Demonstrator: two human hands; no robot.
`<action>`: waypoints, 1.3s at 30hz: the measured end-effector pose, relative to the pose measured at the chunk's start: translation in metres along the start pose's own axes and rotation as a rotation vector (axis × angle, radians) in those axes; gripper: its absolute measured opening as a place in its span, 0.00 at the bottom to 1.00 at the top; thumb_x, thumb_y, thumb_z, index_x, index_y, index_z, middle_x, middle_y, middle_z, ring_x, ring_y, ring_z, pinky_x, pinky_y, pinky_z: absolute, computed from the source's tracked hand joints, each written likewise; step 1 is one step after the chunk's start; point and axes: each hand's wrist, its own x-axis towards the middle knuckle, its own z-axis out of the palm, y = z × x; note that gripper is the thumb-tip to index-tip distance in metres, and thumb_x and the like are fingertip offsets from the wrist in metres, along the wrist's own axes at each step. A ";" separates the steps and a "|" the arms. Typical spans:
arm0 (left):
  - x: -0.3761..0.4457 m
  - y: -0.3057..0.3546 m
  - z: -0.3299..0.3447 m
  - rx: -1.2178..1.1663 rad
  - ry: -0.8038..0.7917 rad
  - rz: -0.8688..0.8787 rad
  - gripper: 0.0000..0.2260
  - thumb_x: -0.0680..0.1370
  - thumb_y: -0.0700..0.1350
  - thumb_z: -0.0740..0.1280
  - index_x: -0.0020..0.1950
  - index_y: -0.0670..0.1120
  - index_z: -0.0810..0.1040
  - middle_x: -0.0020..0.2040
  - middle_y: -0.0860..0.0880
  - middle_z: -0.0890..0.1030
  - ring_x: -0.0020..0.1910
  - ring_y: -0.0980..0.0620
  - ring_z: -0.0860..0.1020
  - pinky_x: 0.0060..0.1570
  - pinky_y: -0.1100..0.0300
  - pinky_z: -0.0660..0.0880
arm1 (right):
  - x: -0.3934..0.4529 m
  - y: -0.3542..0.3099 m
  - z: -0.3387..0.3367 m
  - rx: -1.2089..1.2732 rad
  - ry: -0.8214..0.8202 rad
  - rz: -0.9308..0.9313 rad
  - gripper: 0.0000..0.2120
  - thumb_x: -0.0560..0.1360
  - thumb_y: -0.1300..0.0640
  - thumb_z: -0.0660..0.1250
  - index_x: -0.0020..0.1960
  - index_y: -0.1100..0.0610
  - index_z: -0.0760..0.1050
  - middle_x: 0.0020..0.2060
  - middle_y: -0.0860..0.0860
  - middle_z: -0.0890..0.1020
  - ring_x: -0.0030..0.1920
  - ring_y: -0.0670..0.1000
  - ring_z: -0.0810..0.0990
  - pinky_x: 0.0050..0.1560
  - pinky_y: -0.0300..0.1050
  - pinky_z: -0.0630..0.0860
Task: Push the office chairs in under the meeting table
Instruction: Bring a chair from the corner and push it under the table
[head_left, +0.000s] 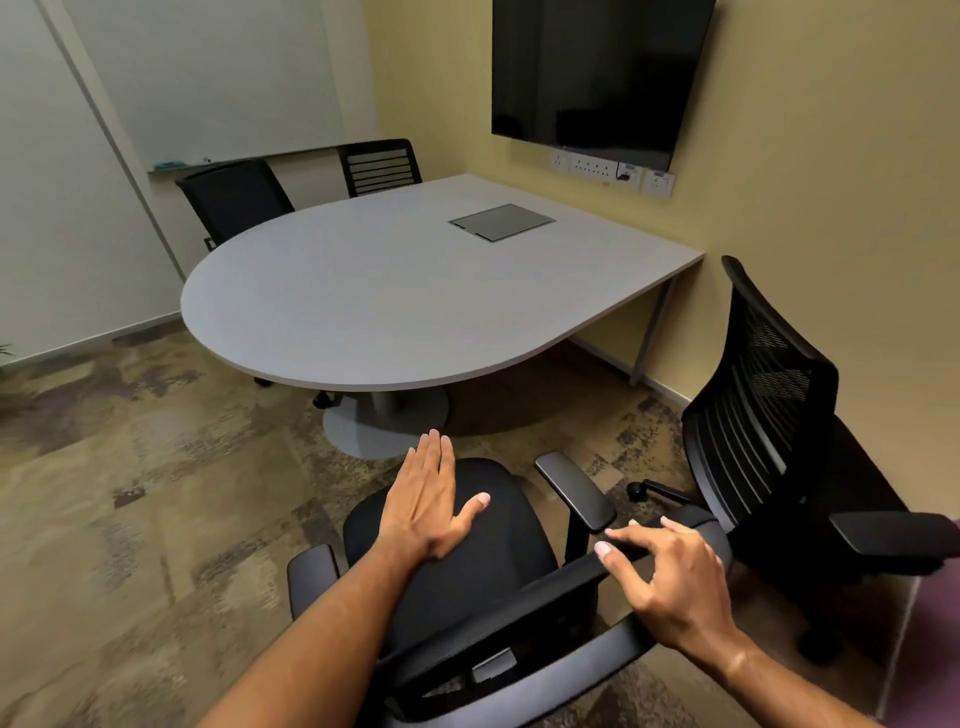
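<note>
Black padded swivel office chair (467, 551) sits just under both hands, well short of grey rounded tabletop (395, 291) ahead. Left hand (431, 499) flat, open over seat; right hand (670, 577) fingers loosely curled on backrest top, not clamped. Step: getting hold of chair. Next: firm grip w/ both hands, roll fwd.

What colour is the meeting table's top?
Pale grey; the meeting table top shows clearly in the head view.
</note>
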 end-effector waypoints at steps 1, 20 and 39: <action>-0.001 -0.002 0.000 0.003 0.001 -0.008 0.42 0.77 0.69 0.44 0.78 0.39 0.41 0.79 0.39 0.43 0.79 0.45 0.42 0.76 0.53 0.40 | -0.001 -0.004 0.002 -0.016 0.002 0.012 0.17 0.70 0.37 0.66 0.46 0.47 0.86 0.42 0.47 0.87 0.49 0.52 0.83 0.58 0.47 0.70; -0.057 -0.048 -0.022 -0.227 0.009 -0.240 0.42 0.78 0.68 0.51 0.79 0.40 0.44 0.80 0.41 0.44 0.79 0.49 0.43 0.76 0.55 0.42 | 0.042 -0.068 0.056 -0.105 -0.307 -0.221 0.39 0.72 0.28 0.45 0.73 0.51 0.69 0.72 0.56 0.71 0.74 0.51 0.64 0.75 0.51 0.50; -0.083 -0.086 -0.041 -0.278 0.078 -0.117 0.45 0.70 0.73 0.51 0.79 0.44 0.55 0.79 0.46 0.55 0.77 0.57 0.50 0.75 0.62 0.44 | 0.070 -0.099 0.099 -0.207 -0.325 -0.594 0.35 0.74 0.30 0.53 0.69 0.54 0.74 0.66 0.55 0.78 0.69 0.54 0.72 0.74 0.61 0.57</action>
